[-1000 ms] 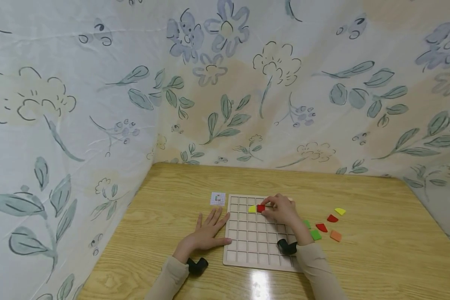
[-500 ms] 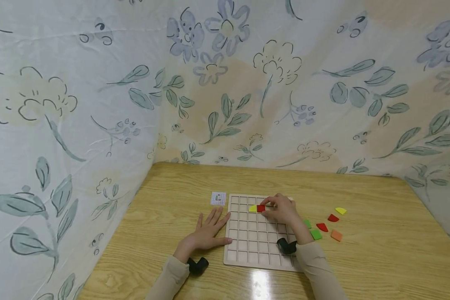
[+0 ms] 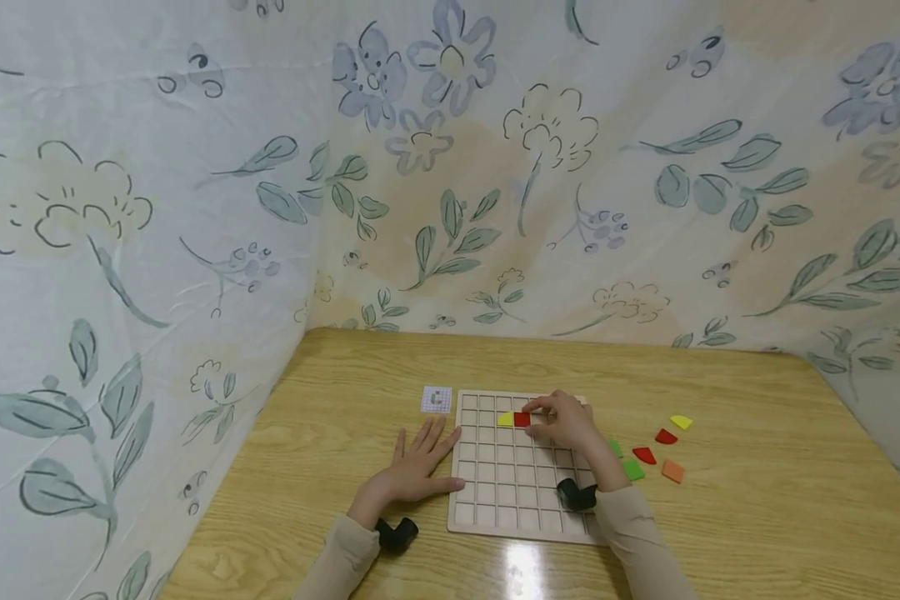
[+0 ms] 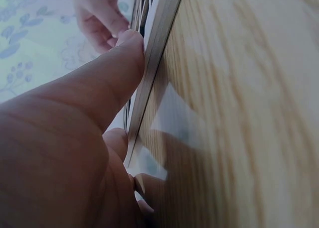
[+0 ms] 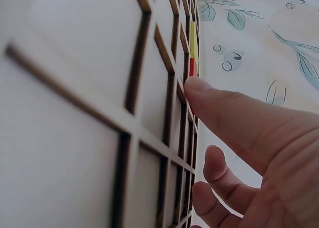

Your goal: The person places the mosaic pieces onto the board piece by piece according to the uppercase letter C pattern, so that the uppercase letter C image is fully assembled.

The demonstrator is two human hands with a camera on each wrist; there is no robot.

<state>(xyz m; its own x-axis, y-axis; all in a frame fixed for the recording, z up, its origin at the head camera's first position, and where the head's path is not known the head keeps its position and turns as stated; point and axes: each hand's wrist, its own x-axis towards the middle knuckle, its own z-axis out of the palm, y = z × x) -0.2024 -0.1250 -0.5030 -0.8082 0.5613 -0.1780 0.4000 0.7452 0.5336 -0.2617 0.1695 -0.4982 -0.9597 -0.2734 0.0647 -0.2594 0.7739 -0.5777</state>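
Observation:
A pale wooden grid board (image 3: 486, 515) lies on the table. My left hand (image 3: 408, 477) is spread flat beside it, with thumb and little finger at its left edge; the left wrist view has the thumb (image 4: 130, 44) against the rim. Over the upper part of the board, my right hand (image 3: 570, 423) pinches a red square tile (image 3: 521, 419) between thumb and index finger. That tile sits in a cell directly right of a yellow quarter-round tile (image 3: 505, 419). From the right wrist, the thumb (image 5: 202, 88) covers part of the red tile.
Right of the board lie loose tiles: a yellow one (image 3: 681, 422), two red ones (image 3: 666, 436), an orange square (image 3: 672, 471) and green ones (image 3: 632, 470), partly behind the right forearm. A small printed pattern card (image 3: 437, 399) is at the board's upper left. Floral cloth (image 3: 450, 208) hangs behind the table.

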